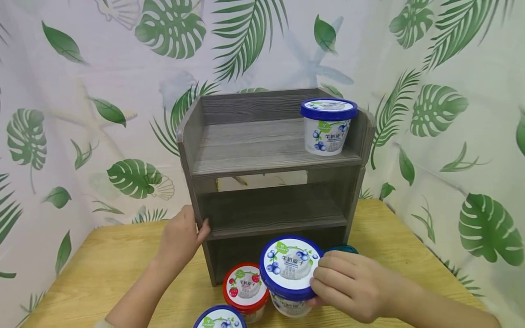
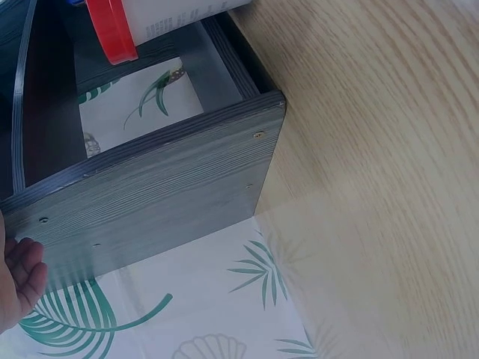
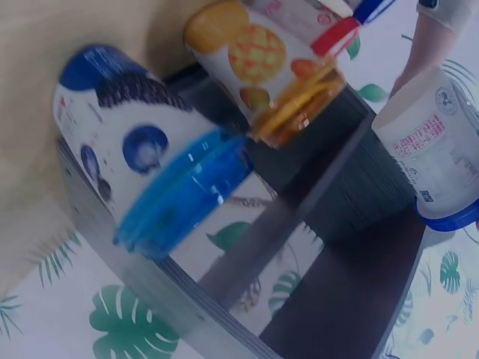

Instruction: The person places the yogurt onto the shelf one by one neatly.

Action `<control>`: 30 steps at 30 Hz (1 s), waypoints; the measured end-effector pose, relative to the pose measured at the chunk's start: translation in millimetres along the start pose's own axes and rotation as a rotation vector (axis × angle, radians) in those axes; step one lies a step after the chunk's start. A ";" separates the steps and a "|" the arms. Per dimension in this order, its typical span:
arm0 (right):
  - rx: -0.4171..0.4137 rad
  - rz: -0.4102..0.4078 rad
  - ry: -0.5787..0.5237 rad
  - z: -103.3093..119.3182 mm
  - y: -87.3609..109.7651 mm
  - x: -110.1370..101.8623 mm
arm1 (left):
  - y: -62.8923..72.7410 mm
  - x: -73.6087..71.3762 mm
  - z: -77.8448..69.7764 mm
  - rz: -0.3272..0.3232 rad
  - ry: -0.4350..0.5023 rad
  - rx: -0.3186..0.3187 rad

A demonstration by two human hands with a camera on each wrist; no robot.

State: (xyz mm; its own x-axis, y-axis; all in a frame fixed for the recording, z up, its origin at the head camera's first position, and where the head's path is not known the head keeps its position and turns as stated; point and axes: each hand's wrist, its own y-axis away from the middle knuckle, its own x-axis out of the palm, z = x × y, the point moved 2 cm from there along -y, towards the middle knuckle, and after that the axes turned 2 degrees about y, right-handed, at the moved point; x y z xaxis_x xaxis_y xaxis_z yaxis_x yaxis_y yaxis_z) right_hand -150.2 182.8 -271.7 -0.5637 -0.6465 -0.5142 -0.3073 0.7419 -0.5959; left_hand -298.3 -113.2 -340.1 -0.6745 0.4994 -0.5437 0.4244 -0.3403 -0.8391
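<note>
My right hand [image 1: 348,282] grips a white tub with a blue lid [image 1: 292,262] and blueberry pictures, raised in front of the grey wooden shelf unit [image 1: 254,146]. My left hand [image 1: 184,232] holds the unit's left side panel, thumb at its front edge. The left wrist view shows fingers [image 2: 26,265] against that panel's outer face. A second blueberry tub [image 1: 328,127] stands upright on the top level, at the right end. Below the unit, beside the held tub, is a red-lidded strawberry tub [image 1: 246,289].
Another blue-lidded tub [image 1: 220,319] is cut off by the bottom edge. A teal lid [image 1: 342,249] shows behind my right hand. In the right wrist view, a tub with an orange lid [image 3: 258,67] stands near the light-blue-lidded tub [image 3: 142,149]. Leaf-patterned cloth surrounds the wooden table [image 1: 119,255].
</note>
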 end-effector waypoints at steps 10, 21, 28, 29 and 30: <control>-0.007 -0.085 0.044 -24.6 -14.5 -10.3 | -1.5 -0.9 -0.3 -0.006 -0.001 0.008; -0.003 -0.061 0.055 -50.8 -25.9 -17.9 | -1.6 -0.3 -2.2 0.011 0.010 -0.016; -0.001 -0.068 0.058 -72.2 -35.8 -27.0 | -1.4 -0.2 -2.2 0.004 0.013 -0.015; -0.004 -0.070 0.062 -74.8 -37.4 -28.5 | -1.3 0.0 -2.0 0.005 0.012 -0.018; -0.009 -0.072 0.069 -77.2 -39.0 -30.1 | -1.2 0.1 -1.8 0.005 0.011 -0.019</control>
State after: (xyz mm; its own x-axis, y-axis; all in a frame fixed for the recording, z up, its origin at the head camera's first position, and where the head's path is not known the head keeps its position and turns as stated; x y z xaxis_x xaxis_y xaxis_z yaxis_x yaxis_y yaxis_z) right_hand -180.5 187.1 -185.3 -0.5909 -0.6848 -0.4265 -0.3558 0.6957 -0.6240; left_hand -297.8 -111.3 -339.2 -0.6654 0.5066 -0.5483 0.4395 -0.3277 -0.8363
